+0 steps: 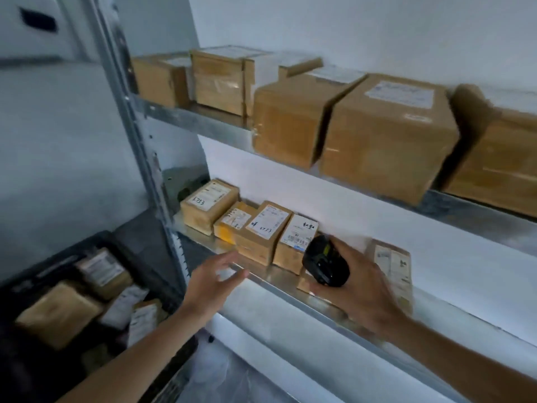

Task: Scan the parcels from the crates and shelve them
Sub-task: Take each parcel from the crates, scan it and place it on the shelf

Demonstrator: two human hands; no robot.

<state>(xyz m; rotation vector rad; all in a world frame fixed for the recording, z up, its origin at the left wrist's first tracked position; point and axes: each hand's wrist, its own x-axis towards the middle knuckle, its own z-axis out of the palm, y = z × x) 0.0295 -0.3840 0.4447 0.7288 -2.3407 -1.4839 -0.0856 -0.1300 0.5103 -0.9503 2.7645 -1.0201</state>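
At lower left of the frame, a dark crate (37, 274) holds several labelled parcels (59, 314). At centre, the left hand (213, 282) hovers at the lower shelf (270, 279) edge, fingers spread, holding nothing. Right of centre, the right hand (359, 289) grips a black scanner (325, 261) just beside the shelved boxes (263, 232); larger cartons (386, 135) occupy the upper shelf.

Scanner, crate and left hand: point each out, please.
scanner (325, 261): head view, middle of its black body.
crate (43, 264): head view, dark far rim.
left hand (213, 279): head view, back of the hand.
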